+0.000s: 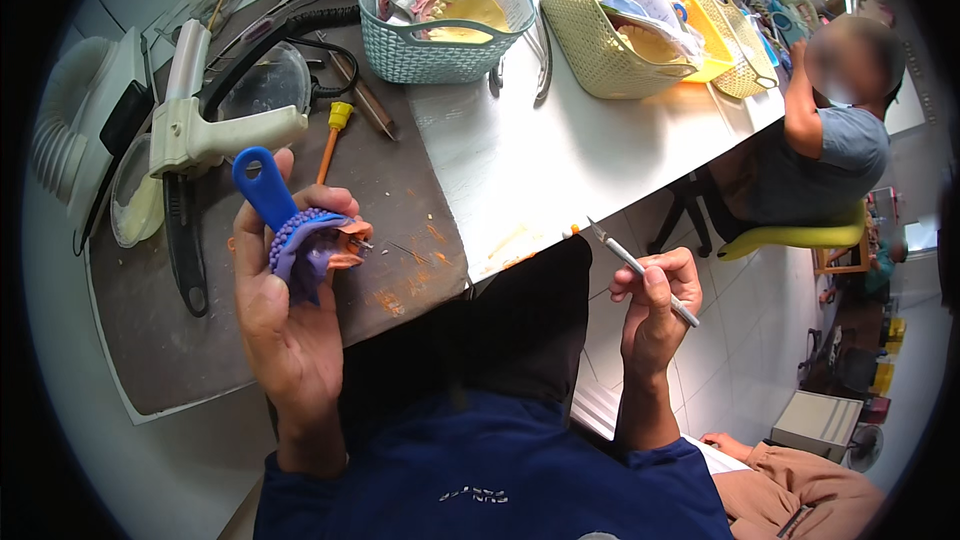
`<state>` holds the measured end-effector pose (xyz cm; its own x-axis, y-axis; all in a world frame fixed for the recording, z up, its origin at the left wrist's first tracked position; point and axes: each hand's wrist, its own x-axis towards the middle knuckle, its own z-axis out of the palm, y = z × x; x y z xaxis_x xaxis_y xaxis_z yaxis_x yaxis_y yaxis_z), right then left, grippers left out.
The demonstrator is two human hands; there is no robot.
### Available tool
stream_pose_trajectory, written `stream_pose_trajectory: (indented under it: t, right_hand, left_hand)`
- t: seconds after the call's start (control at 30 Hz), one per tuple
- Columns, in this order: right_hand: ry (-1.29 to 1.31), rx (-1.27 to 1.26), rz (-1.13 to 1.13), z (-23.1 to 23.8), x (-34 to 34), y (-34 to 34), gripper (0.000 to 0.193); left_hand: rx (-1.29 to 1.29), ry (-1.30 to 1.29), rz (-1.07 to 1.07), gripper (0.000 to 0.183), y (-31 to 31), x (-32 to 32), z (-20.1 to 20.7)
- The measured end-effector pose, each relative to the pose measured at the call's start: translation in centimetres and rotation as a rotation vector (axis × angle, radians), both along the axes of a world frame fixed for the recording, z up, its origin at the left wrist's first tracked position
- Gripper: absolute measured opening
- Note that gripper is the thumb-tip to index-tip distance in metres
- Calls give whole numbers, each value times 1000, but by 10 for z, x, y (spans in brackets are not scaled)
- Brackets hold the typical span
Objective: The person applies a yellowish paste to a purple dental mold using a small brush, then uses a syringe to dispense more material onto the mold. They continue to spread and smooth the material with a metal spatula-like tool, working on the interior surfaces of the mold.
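Observation:
My left hand [285,325] grips a dental impression tray [268,190] with a blue handle, raised over the brown mat. Purple impression material [305,250] fills the tray, and an orange piece [350,243] with small metal posts sits at its right side. Fingers and thumb wrap round the tray, hiding part of it. Pinched between the thumb and fingers of my right hand [658,305] is a slim silver craft knife [645,275], its blade pointing up and left past the table's edge. The knife and the impression are well apart.
A white dispensing gun [215,135] lies left on the brown mat [180,360], near a yellow-capped orange stick [330,140]. Orange shavings [390,300] lie scattered. A teal basket [440,55] and cream basket [610,65] hold dental models. Another person [810,165] sits at the right.

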<state>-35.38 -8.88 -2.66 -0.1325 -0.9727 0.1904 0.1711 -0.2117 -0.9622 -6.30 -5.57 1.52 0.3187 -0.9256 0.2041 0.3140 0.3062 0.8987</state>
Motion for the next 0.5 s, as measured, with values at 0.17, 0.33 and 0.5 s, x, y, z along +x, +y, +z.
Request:
stream_pose_trajectory:
  t: [0.17, 0.33, 0.5]
  right_hand:
    - [3, 21, 19, -6, 0, -3, 8]
    - [40, -14, 23, -14, 0, -5, 7]
    - [-10, -1, 81, -15, 1, -3, 9]
  left_hand:
    - [-3, 36, 8, 74, -5, 2, -6]
    - [-6, 60, 14, 76, -5, 4, -7]
    - [34, 53, 56, 78, -5, -1, -4]
